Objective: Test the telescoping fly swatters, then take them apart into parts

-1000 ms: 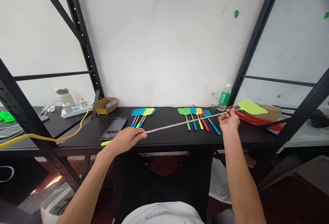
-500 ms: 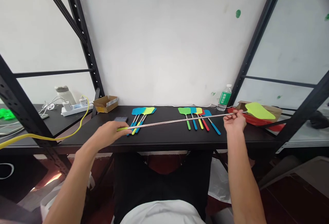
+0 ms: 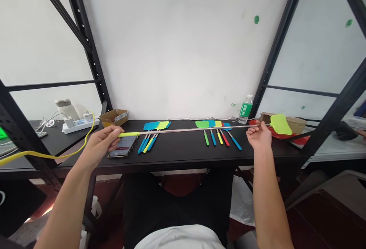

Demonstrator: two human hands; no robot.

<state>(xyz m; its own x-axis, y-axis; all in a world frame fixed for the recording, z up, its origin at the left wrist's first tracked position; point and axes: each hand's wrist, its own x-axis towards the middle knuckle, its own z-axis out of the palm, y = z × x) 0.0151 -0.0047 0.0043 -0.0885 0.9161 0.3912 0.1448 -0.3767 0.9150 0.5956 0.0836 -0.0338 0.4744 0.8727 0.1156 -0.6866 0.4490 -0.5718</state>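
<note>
Left hand [image 3: 101, 146] shifted leftward | closed round yellow-green handle [image 3: 128, 134] | right hand [image 3: 259, 135] pinching steel shaft [image 3: 194, 130] nearer swatter head | axis runs level along bench [image 3: 183, 158]

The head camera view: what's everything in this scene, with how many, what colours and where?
Black table: one, black, across the view.
Fly swatters, left group: four, blue and yellow-green, on the table.
Fly swatters, right group: five, mixed colours, on the table.
Phone: one, dark, on the table's left.
Water bottle: one, green label, at the back.
Cardboard box: one, brown, back left.
Power strip: one, white, on a lower surface at left.
Yellow cable: one, yellow, far left.
Red container: one, red, right end.
Held fly swatter: one, yellow-green, spanning both hands.
Left hand: one, gripping the handle.
Right hand: one, holding the shaft near the head.
</note>
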